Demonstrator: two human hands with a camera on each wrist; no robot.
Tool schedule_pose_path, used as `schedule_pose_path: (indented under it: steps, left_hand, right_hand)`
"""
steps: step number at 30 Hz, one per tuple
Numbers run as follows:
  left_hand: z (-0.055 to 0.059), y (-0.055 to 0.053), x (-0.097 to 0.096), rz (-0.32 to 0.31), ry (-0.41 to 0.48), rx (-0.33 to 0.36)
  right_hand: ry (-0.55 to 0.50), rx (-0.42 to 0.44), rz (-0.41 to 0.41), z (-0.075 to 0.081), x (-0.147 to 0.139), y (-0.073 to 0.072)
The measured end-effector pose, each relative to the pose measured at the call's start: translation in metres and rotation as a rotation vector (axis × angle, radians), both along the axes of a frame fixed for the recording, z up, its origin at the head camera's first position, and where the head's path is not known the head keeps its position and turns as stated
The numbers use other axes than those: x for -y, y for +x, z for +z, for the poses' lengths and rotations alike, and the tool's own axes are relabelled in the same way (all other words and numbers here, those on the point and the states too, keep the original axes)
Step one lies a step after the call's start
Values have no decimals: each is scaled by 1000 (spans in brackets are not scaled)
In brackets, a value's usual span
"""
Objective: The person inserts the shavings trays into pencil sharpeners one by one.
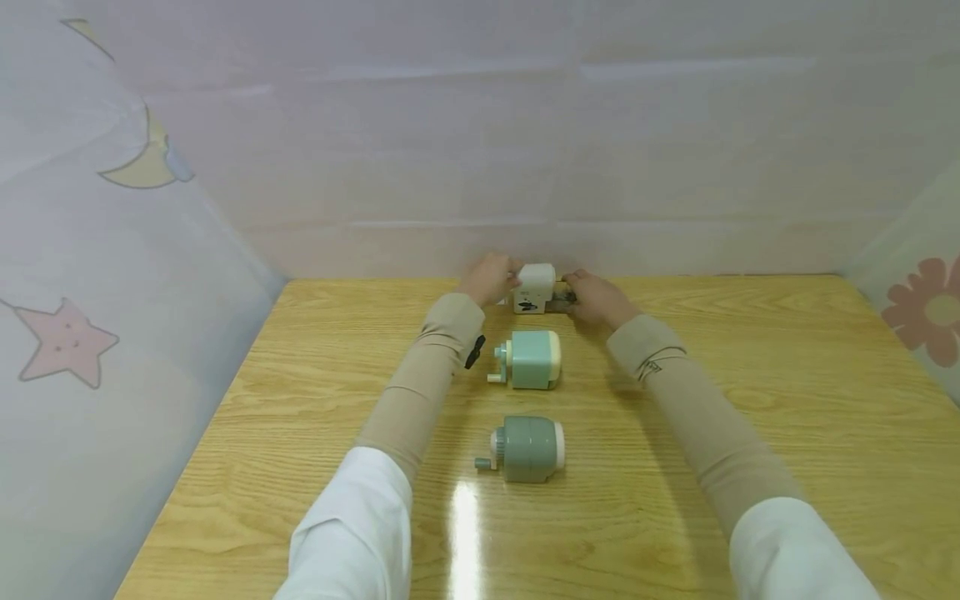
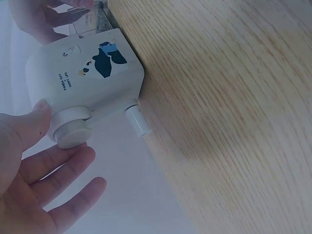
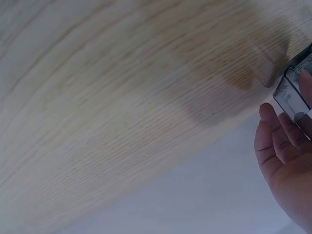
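Observation:
At the back of the table stands a white hand-crank pencil sharpener [image 1: 533, 283] with a panda print. My left hand [image 1: 489, 278] holds its crank end; in the left wrist view the thumb lies on the body and fingertips touch the round knob [image 2: 73, 134]. A clear shavings drawer [image 1: 559, 300], dark with shavings, sticks out of the sharpener's right side. My right hand [image 1: 602, 300] pinches the drawer's outer end between thumb and fingers. In the right wrist view only part of the drawer [image 3: 292, 97] shows at the right edge.
A light teal crank sharpener [image 1: 532, 360] stands nearer on the wooden table [image 1: 337, 433], and a grey-green one [image 1: 529, 450] nearer still, both with cranks to the left. A pale cloth wall [image 1: 420, 150] rises directly behind the table's back edge.

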State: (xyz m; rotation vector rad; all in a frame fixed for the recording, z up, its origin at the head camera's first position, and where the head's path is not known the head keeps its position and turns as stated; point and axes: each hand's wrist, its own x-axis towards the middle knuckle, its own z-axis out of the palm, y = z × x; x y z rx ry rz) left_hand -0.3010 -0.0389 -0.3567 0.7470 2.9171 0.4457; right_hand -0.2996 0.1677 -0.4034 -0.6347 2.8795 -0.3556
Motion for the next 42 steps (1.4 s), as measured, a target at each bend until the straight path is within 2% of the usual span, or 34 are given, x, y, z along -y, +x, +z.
schedule_pose_path:
  steps: [6,19,33,42]
  left_hand:
    - [-2,-1,0,-11,4,-4]
    - [1,2,0,17,15,7]
    - [-3,0,-1,-2,5,-8]
    - [-2,0,-2,3,32,-5]
  right_hand:
    - [-16,14,-3,2,2,2]
    - [-42,-1,-6,0,5,1]
    - [-150,23,-51,0,12,3]
    - [-244,39,-76,-1,12,2]
